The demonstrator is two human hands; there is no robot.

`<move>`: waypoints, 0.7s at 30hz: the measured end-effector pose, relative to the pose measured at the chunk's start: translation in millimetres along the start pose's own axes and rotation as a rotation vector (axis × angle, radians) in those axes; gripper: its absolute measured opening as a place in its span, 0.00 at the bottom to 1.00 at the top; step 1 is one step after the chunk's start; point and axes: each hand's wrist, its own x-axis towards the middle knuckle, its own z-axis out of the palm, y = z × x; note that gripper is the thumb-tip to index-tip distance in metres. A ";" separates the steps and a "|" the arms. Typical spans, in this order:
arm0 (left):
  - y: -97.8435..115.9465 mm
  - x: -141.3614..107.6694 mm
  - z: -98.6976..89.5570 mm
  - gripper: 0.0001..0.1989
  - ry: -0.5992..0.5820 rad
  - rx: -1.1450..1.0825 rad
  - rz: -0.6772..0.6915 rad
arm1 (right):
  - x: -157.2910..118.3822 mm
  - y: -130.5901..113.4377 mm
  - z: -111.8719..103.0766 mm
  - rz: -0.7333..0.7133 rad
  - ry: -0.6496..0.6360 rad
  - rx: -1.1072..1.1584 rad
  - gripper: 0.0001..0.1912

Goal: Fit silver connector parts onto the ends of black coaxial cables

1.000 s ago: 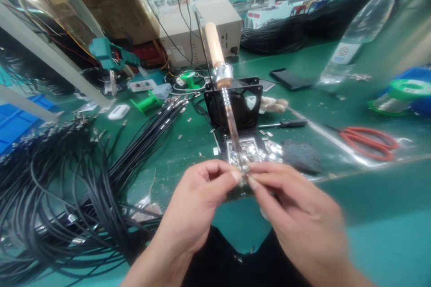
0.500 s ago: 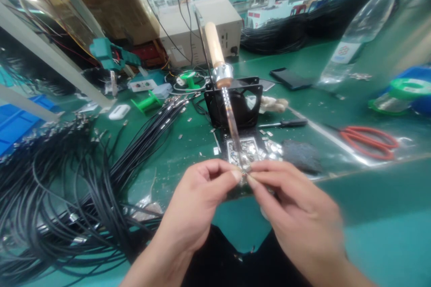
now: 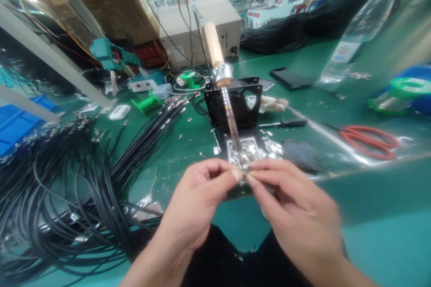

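- One small, silver-coloured metal piece point(image 3: 245, 170) is sitting at the fingertips, right by the lower end of the soldering iron; its exact shape is too blurred to tell.
- The right hand point(image 3: 299, 210) is pinching this piece between thumb and forefinger.
- The left hand point(image 3: 202, 202) is pressing thumb and forefinger together just beside it; its own fingers are hiding whatever lies between them.
- A soldering iron with a pale wooden handle and a perforated metal shaft point(image 3: 222, 76) is slanting down towards the fingertips.
- Behind the hands, a shallow, pale-rimmed rectangular tray point(image 3: 229, 150) is holding loose silvery bits, and more are lying beside it.
- A square black plastic fan point(image 3: 242, 103) is standing behind the iron's shaft.
- To the right, a dark grey, rough-looking pad point(image 3: 301, 156), a black-handled screwdriver point(image 3: 292, 123) and a hand tool with orange-red loop handles point(image 3: 363, 138) are lying on the green tabletop point(image 3: 161, 152).
- To the left, a straight bundle of thin black cables point(image 3: 141, 139) is stretching near a larger, looping black cable heap point(image 3: 67, 184).
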 end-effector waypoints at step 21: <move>-0.5 -1.5 0.7 0.08 -0.014 -0.020 -0.015 | 7.4 0.1 -0.9 0.392 -0.076 0.317 0.10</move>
